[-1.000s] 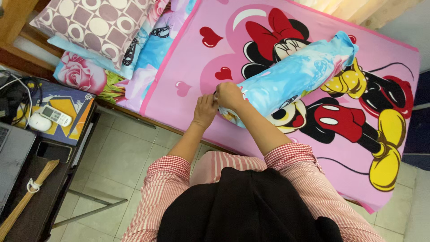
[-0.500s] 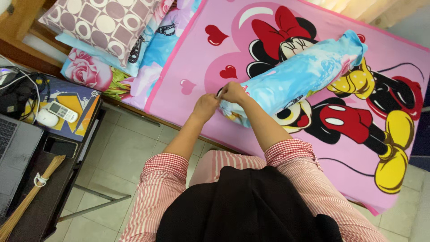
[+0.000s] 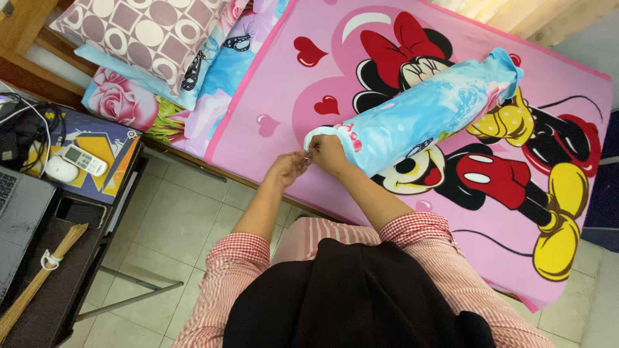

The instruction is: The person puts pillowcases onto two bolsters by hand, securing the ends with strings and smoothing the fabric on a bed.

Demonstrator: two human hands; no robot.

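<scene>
A long bolster pillow in a light blue printed cover (image 3: 419, 106) lies slanted across a pink cartoon bedsheet (image 3: 271, 77). Its near end points toward me. My right hand (image 3: 327, 154) pinches the cover's open edge at that end. My left hand (image 3: 288, 167) is right beside it, fingers closed on the same edge of fabric. Both hands meet just below the bolster's end, near the front edge of the bed. My red-and-white striped sleeves and a dark cloth fill the lower frame.
Stacked pillows (image 3: 138, 29) and floral bedding (image 3: 122, 100) sit at the bed's left end. A dark side table (image 3: 64, 258) at left carries a laptop (image 3: 19, 219), a phone (image 3: 78, 211), a remote (image 3: 82, 160), cables and a broom (image 3: 35, 283). Tiled floor (image 3: 187, 225) lies between.
Both hands have dropped slightly toward the bed's front edge, drawing the cover's edge with them. More of the bolster's near end now shows above the hands.
</scene>
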